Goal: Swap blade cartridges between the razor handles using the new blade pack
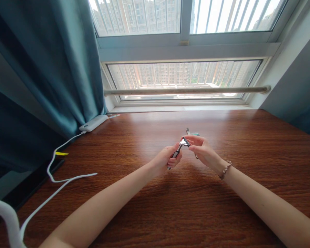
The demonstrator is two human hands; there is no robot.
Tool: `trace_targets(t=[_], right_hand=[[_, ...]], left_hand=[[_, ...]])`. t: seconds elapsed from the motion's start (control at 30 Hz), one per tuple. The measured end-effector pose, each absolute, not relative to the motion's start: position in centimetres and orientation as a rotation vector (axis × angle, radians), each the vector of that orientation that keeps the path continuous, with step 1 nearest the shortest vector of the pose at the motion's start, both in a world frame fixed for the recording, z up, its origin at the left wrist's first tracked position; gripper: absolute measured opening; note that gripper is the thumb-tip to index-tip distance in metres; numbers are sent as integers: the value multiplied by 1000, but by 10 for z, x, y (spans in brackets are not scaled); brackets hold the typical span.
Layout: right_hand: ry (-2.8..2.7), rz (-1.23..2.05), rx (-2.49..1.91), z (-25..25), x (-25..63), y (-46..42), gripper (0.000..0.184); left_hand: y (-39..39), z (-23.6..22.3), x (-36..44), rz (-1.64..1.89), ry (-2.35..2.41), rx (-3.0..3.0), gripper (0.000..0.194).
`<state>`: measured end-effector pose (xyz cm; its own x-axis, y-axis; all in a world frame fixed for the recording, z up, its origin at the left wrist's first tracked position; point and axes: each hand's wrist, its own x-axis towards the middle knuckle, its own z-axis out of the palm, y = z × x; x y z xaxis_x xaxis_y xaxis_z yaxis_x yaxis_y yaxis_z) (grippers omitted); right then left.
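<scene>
I see the razor (181, 146) just below and right of the frame's centre, my left grip (167, 157) closed round its handle. My right grip (202, 148) is at its head; pinching, I can't tell. Adjusting the head, I'd judge; that calls for steadiness.

Silver-and-black razor (176, 152), held slanting, dark-edged head (185, 141) uppermost toward the right, handle (175, 154) partly hidden.

razor (181, 145): shiny metal | tabletop (248, 144): glossy wood grain | curtain (69, 65): smooth satiny cloth
</scene>
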<state>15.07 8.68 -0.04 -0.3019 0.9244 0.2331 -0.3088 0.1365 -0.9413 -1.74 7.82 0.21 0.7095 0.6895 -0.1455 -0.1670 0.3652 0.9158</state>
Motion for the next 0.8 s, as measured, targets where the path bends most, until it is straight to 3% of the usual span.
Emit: trace_targets(t=[0.8], right_hand=[[-1262, 1511, -648, 0, 152, 86, 30]], left_hand=[[79, 0, -19, 613, 594, 1015, 48]])
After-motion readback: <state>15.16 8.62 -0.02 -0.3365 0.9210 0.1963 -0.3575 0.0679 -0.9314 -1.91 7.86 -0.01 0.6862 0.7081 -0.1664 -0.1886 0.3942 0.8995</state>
